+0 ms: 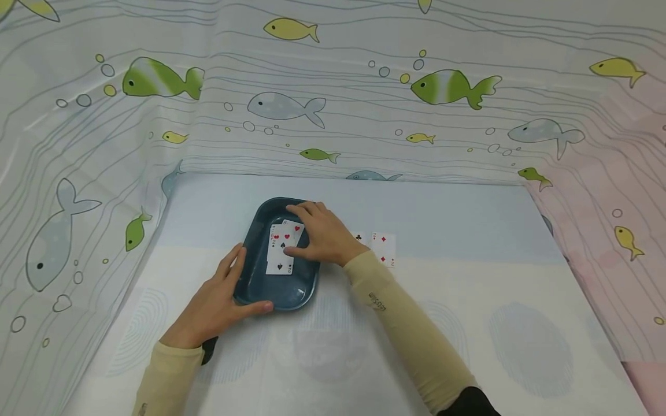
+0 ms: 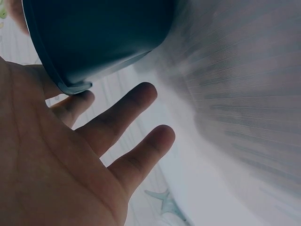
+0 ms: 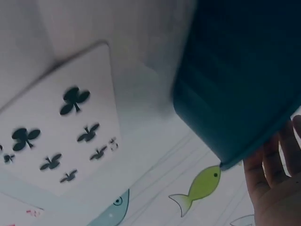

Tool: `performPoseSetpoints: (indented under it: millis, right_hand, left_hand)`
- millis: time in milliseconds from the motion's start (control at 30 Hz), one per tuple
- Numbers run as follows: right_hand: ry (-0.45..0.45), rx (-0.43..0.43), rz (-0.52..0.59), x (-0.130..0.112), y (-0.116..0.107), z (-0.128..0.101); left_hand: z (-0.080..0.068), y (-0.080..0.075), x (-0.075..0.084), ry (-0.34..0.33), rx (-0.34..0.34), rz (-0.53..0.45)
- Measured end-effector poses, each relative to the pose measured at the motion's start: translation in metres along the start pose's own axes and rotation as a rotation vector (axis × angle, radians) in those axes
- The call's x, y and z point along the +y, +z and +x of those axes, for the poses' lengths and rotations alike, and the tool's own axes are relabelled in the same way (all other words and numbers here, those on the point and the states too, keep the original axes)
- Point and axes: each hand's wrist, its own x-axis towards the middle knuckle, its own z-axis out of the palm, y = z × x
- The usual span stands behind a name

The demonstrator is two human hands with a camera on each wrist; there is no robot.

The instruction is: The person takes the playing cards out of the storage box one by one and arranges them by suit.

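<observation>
A: Where are the cards?
B: In the blue tray (image 1: 262,289). The two of spades (image 1: 279,260) lies face up on top, overlapping cards with hearts (image 1: 281,231) toward the far end.
A: And the hands?
B: The left hand (image 1: 215,303) is spread along the tray's left side, fingers straight, thumb over the near rim, steadying it. The right hand (image 1: 328,237) reaches over the right rim, thumb and fingers wide apart, gripping nothing that I can see. Its thumb is by the two of spades; whether it touches, I can't quite tell.
A: Anything beside the tray?
B: On the white counter (image 1: 333,370) to its right, a clubs card (image 3: 84,117), partly hidden from above by the right hand, then the two of diamonds (image 1: 384,249).
A: Beyond that?
B: A hanging sheet (image 1: 364,40) printed with fish.
</observation>
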Motion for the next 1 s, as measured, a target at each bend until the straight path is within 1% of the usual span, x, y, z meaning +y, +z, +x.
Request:
performPoseSetpoints:
  millis: [100,300,500,567,833,1000]
  right_hand:
    - [-0.017,-0.022,-0.014,-0.001,0.006,0.001]
    - [-0.059,-0.087,-0.101,-0.002,0.016,0.003]
    - [-0.055,-0.143,-0.127,-0.008,0.023,0.006]
    - [-0.052,-0.164,-0.151,-0.01,0.025,0.006]
    - [-0.052,-0.246,-0.328,-0.016,0.03,0.007]
    - [-0.049,-0.275,-0.388,-0.021,0.031,0.007]
  left_hand:
    - [0.0,0.0,-0.001,0.0,-0.001,0.001]
    - [0.0,0.0,-0.002,-0.003,-0.003,-0.004]
    - [0.0,0.001,-0.003,0.003,-0.004,-0.014]
    - [0.0,0.001,-0.003,0.004,-0.006,-0.017]
    - [0.0,0.0,-0.003,0.001,-0.004,-0.021]
    - [0.0,0.0,-0.003,0.009,-0.001,-0.02]
